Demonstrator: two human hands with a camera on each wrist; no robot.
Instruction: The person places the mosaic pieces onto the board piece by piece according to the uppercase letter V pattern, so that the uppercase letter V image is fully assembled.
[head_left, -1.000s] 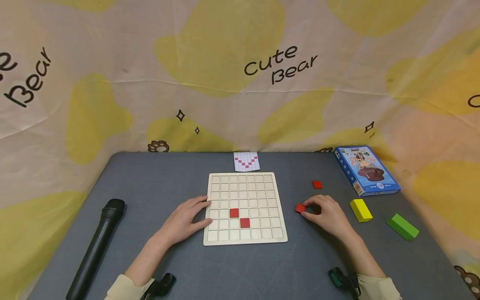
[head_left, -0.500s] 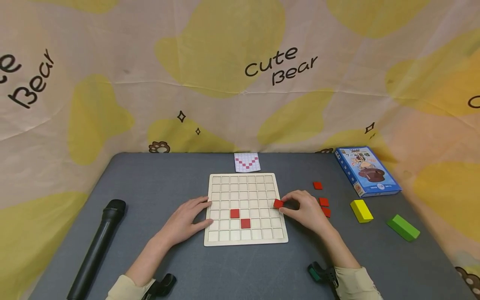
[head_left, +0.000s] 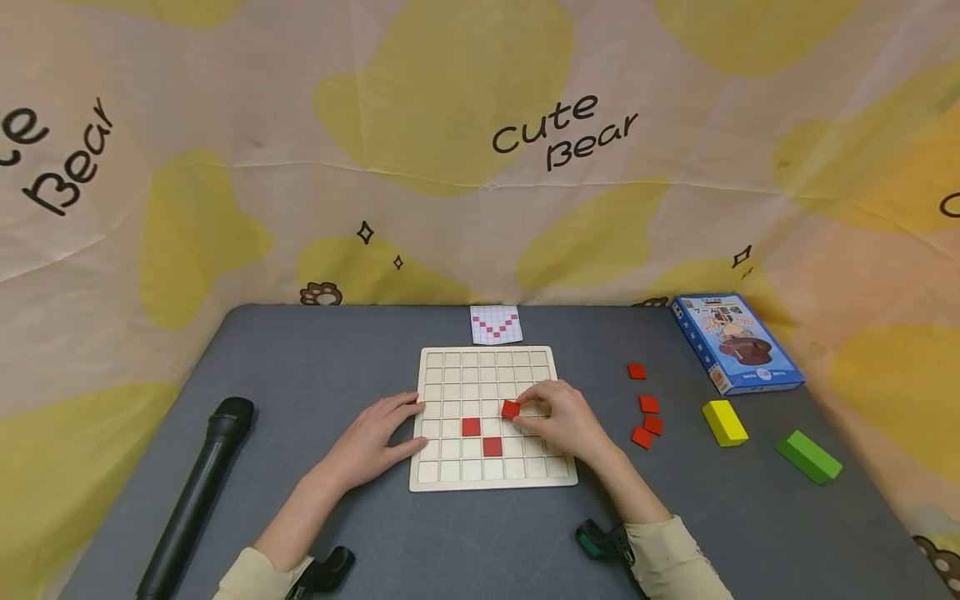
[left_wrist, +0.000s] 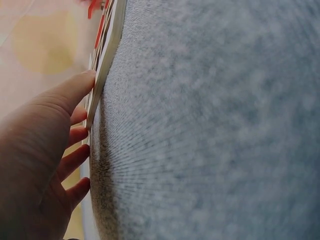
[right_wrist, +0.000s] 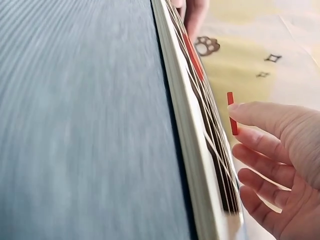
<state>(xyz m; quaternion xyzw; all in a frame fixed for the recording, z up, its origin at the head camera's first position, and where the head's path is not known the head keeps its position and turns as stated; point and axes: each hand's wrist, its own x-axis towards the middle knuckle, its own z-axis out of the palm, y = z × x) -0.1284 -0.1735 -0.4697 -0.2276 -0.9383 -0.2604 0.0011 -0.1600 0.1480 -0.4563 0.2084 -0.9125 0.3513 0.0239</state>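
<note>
- Since a second ago my right hand [head_left: 562, 421] has travelled from the loose tiles on the surface [head_left: 315, 367] onto the board [head_left: 491, 417], carrying a red tile [head_left: 511, 409] with it; the left hand [head_left: 371, 437] has not shifted.
- Right grip: thumb and fingertips closed round that tile, pinching it by its edges. In the right wrist view the tile [right_wrist: 232, 114] is held apart from the grid, not yet seated.
- Left grip: fingers straight and relaxed, holding nothing, pressed against the board's left edge [left_wrist: 102, 75] to steady it.
- Two tiles [head_left: 481, 436] already sit in cells, diagonal to each other; the carried one hovers up and right of the lower one.
- The pattern card [head_left: 496, 324] lies just behind the board.
- To do this well, I judge: line the tile square to its cell, lower it flat, keep the left hand bracing, and avoid brushing the seated tiles.
- Four spare tiles [head_left: 647, 414] wait to the right.
</note>
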